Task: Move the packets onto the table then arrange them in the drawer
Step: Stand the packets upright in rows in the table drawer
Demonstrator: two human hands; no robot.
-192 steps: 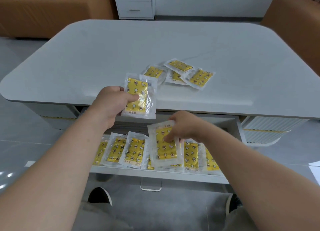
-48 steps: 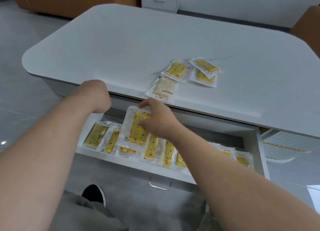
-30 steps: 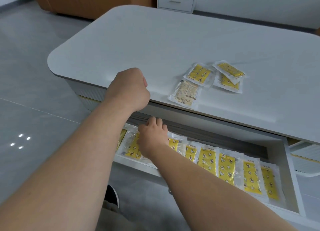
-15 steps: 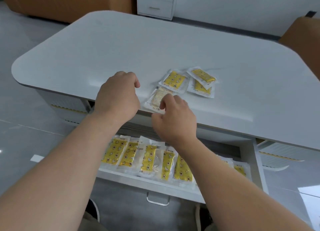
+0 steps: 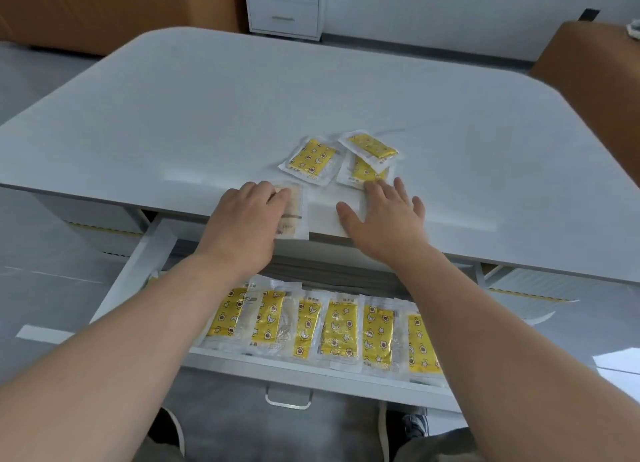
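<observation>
Three yellow star-print packets lie on the white table [image 5: 207,122]: one alone [image 5: 313,160] and two overlapping, the upper [image 5: 370,146] on the lower [image 5: 358,174]. A fourth packet [image 5: 295,215] lies face-down at the table's front edge, slightly overhanging it. My left hand [image 5: 247,215] covers its left half, fingers pressed on top. My right hand [image 5: 384,215] rests flat on the table with fingers spread, its fingertips touching the lower overlapping packet. Below, the open drawer [image 5: 311,369] holds several packets [image 5: 339,326] side by side in a row.
The drawer's metal handle [image 5: 289,397] hangs at its front. A white drawer cabinet [image 5: 284,7] stands behind the table. Brown upholstered seats stand at back left [image 5: 104,7] and right [image 5: 595,56]. My shoes and knees show under the drawer.
My left hand has opened from a fist and come down on the face-down packet. My right hand left that packet and moved right, spreading toward the overlapping pair.
</observation>
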